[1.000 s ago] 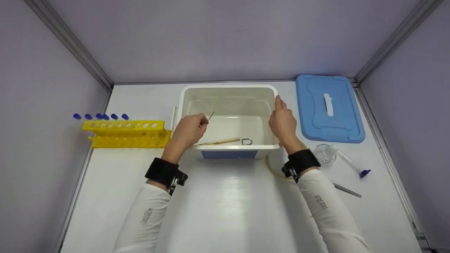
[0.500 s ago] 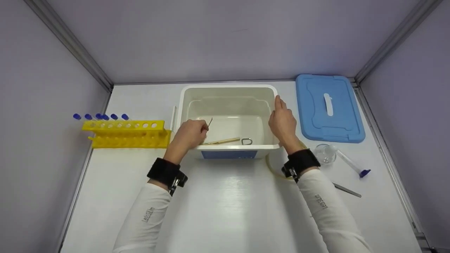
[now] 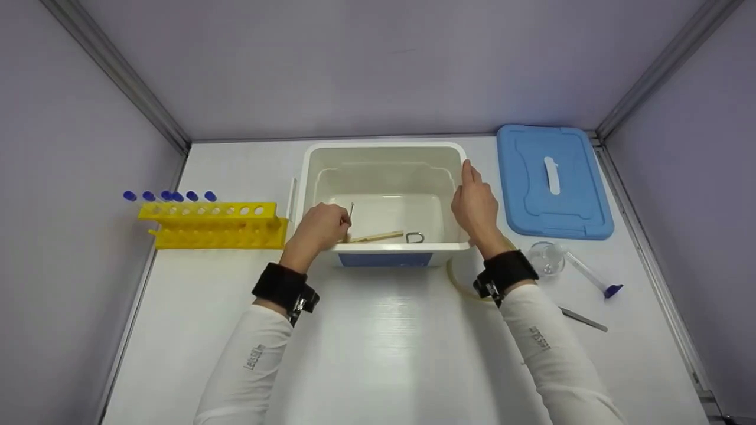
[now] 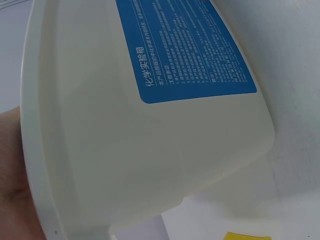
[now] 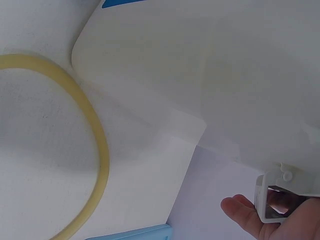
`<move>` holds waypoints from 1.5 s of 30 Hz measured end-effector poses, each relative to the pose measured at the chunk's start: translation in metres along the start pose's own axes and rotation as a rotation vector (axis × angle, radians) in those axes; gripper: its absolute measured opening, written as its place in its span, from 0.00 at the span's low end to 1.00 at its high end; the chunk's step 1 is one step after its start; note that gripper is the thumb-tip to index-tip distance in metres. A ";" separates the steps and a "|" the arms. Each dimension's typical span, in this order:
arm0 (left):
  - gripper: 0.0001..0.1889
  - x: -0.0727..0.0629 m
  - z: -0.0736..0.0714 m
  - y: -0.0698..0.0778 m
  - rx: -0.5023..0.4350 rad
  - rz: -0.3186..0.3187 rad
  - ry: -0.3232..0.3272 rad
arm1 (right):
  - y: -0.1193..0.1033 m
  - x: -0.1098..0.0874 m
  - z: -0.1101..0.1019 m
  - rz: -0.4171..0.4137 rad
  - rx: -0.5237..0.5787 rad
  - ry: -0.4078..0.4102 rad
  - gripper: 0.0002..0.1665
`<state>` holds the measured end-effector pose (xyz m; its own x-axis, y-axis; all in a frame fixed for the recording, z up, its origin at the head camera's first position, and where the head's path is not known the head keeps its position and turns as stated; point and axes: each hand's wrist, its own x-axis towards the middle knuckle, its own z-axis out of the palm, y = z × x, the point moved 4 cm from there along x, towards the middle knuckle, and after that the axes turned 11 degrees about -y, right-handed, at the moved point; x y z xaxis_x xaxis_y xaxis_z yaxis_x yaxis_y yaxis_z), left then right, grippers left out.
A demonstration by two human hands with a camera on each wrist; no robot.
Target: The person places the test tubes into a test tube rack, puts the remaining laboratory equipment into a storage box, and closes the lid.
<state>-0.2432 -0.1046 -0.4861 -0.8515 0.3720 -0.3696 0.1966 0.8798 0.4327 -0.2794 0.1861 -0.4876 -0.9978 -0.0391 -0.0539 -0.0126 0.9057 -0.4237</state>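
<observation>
Pinching thin metal rod [image 3: 352, 211] in my L hand [image 3: 322, 225], low inside white plastic tub [image 3: 384, 145], near-L corner, by wooden strip [image 3: 381, 236]; my R hand [image 3: 476, 206] grips tub's R side, prob. steadying it.

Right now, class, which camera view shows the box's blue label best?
Left wrist: there the blue label appears large, though cropped, with visible print. The head view shows it foreshortened; the right wrist view, only one corner.
</observation>
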 end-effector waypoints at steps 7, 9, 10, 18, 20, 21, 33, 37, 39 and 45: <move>0.14 -0.004 -0.001 0.000 0.028 -0.009 0.002 | -0.001 0.001 0.000 0.004 0.002 -0.012 0.34; 0.14 -0.006 -0.002 0.001 0.033 -0.006 0.018 | -0.001 0.001 0.000 0.001 -0.002 -0.008 0.34; 0.14 -0.006 -0.003 0.001 0.033 -0.004 0.030 | -0.001 0.001 0.000 0.001 -0.006 -0.007 0.34; 0.15 -0.016 -0.015 0.006 -0.021 0.017 0.125 | 0.000 0.002 0.000 0.003 -0.008 -0.012 0.34; 0.15 -0.019 -0.019 0.007 -0.043 0.016 0.151 | 0.000 0.001 0.000 0.001 -0.009 -0.008 0.34; 0.15 -0.020 -0.021 0.007 -0.054 0.015 0.162 | 0.001 0.001 0.000 0.000 -0.009 -0.006 0.34; 0.15 -0.037 -0.046 0.000 -0.137 -0.005 0.447 | 0.004 0.002 0.000 0.004 0.011 -0.007 0.34; 0.16 -0.034 -0.042 -0.009 -0.149 -0.022 0.527 | 0.006 0.003 0.000 0.010 0.023 -0.006 0.34; 0.17 -0.031 -0.038 -0.016 -0.153 -0.038 0.546 | 0.006 0.003 0.000 0.011 0.027 -0.001 0.34; 0.22 -0.022 -0.027 -0.036 -0.166 -0.110 0.563 | 0.004 0.003 0.000 0.009 0.029 -0.002 0.34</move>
<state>-0.2440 -0.1524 -0.4714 -0.9982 0.0268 0.0536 0.0521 0.8293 0.5564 -0.2823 0.1898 -0.4897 -0.9977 -0.0321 -0.0595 -0.0020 0.8935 -0.4490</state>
